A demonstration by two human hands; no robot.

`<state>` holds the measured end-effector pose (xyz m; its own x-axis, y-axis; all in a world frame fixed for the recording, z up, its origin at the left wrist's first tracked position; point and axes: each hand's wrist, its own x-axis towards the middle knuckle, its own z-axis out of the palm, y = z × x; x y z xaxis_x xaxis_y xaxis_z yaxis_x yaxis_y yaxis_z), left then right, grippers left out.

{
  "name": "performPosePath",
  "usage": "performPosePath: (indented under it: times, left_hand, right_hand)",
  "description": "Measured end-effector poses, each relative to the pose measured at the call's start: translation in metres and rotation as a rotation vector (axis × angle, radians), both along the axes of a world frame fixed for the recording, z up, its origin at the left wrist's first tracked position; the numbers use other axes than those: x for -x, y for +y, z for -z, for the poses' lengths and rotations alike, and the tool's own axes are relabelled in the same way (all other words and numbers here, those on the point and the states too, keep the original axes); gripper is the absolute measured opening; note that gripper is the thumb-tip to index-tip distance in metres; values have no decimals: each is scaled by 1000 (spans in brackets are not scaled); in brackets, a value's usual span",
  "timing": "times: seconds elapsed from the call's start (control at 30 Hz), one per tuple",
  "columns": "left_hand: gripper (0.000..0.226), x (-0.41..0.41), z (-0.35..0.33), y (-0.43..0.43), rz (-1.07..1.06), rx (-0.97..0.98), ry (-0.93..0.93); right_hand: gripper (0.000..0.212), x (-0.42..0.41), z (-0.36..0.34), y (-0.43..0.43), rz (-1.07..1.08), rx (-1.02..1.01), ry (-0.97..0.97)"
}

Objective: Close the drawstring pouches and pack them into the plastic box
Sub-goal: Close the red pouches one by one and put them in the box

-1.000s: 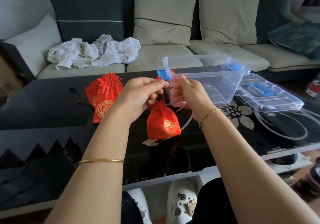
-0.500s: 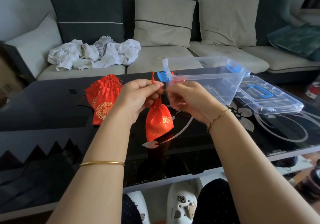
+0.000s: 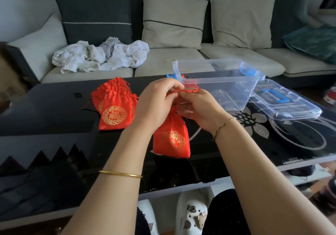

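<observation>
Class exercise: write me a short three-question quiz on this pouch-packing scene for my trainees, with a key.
1. True or false: the lid is clipped onto the plastic box.
2. What do the left hand and right hand both pinch? A the drawstring of a red pouch; B a white cloth; C a blue latch.
3. Fill in: the pile of pouches lies to the held pouch's ___.
Key: 1 false, the lid lies on the table beside the box. 2 A. 3 left.
</observation>
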<state>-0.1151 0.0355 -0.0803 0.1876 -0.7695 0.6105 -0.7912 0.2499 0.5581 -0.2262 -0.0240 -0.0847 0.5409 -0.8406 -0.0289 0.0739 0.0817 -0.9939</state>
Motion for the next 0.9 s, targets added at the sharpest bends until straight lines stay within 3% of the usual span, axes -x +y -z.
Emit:
performPosePath:
  times: [0.2,0.63,0.8,0.9]
  left_hand:
    - [40,1,7,-2,-88,166,-121]
    - [40,0,1,3,-104,297,42]
    - [31,0,0,4,-113,247,101]
    - [18,-3,2,3,-90,144,179]
  right_hand:
    - [13,5,2,-2,-162,-145,-53]
    - [20,5,0,-4,-281,-149,-117]
    - [15,5,0,-5,-209,-99,-142]
    - [18,4,1,-6,-62,60,-24]
